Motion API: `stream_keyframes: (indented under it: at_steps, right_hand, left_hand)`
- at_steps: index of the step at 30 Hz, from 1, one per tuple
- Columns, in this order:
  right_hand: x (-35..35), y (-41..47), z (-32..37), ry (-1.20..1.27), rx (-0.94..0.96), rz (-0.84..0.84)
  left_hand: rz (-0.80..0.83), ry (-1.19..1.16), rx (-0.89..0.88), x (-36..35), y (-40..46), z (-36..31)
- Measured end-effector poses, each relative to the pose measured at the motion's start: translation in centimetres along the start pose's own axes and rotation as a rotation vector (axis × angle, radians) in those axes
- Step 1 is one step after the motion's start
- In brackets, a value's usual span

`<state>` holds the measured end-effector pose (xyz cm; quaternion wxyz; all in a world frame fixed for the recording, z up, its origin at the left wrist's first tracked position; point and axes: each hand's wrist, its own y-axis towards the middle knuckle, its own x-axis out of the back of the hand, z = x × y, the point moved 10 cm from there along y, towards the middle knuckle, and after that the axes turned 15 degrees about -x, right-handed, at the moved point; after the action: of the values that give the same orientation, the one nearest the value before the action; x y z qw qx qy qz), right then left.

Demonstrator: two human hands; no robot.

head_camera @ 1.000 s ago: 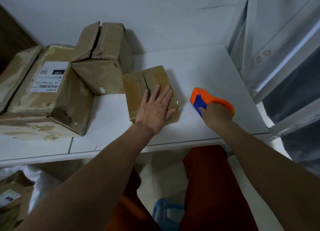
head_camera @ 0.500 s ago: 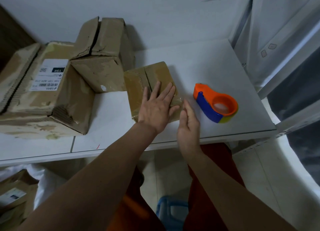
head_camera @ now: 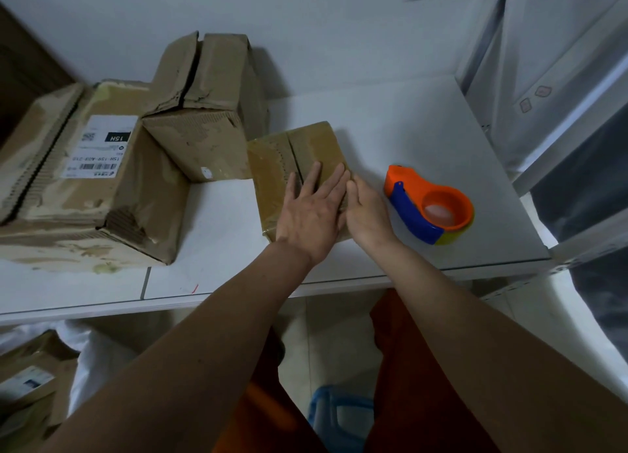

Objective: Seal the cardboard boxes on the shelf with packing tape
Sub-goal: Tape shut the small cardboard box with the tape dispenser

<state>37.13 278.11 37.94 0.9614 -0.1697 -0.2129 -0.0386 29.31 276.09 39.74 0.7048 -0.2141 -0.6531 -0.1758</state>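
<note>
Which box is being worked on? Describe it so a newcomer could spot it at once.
On the white shelf, look right of the large labelled box and the torn-top box, and left of the orange-and-blue tape dispenser. The small flat box lies there, lowest of the three, glossy with tape, under the left hand and touched by the right hand.

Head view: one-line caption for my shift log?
Both hands, left hand and right hand, press the small taped box; tape dispenser rests beside it on the shelf.
</note>
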Motion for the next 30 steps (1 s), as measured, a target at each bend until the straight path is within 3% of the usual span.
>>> stream_keyframes:
  at_steps: [3, 6, 8, 10, 12, 14, 16, 20, 27, 30]
  right_hand:
    - [-0.1, 1.1, -0.4, -0.011, -0.116, 0.066]
    - [-1.1, 1.7, -3.2, 0.253, -0.407, 0.241]
    - [-1.0, 1.9, -3.8, 0.277, -0.452, 0.269]
    - [1.0, 1.8, -3.1, 0.208, -0.345, 0.096]
    - [3.6, -0.8, -0.3, -0.004, 0.007, -0.170]
    - [2.3, -5.7, 2.9, -0.269, 0.463, -0.227]
    - [-1.2, -7.9, 2.1, -0.560, 0.748, -0.199]
    - [-2.8, -8.0, 1.3, -0.833, 0.868, -0.237]
    - [0.6, -5.8, 0.9, -0.743, 0.866, -0.250]
    - [0.6, -5.5, 1.7, -0.818, 0.857, -0.289]
  left_hand:
    - [-0.001, -0.012, 0.000, -0.1, 0.1, 0.0]
    - [-0.014, -0.045, -0.008, -0.2, 0.0, 0.2]
    - [-0.036, -0.080, -0.028, 0.0, -0.2, 0.1]
    - [-0.115, -0.086, -0.033, 0.6, -0.8, 0.0]
    - [-0.291, -0.093, 0.005, 1.7, -2.4, 0.1]
    - [-0.457, -0.104, 0.017, 1.8, -4.4, -0.1]
    - [-0.545, -0.083, -0.008, 1.0, -5.6, -0.3]
    - [-0.684, -0.073, -0.080, 0.8, -7.2, 1.2]
    - [-0.735, -0.163, -0.180, 0.7, -9.5, 4.1]
    - [-0.740, -0.194, -0.147, 0.8, -10.2, 4.8]
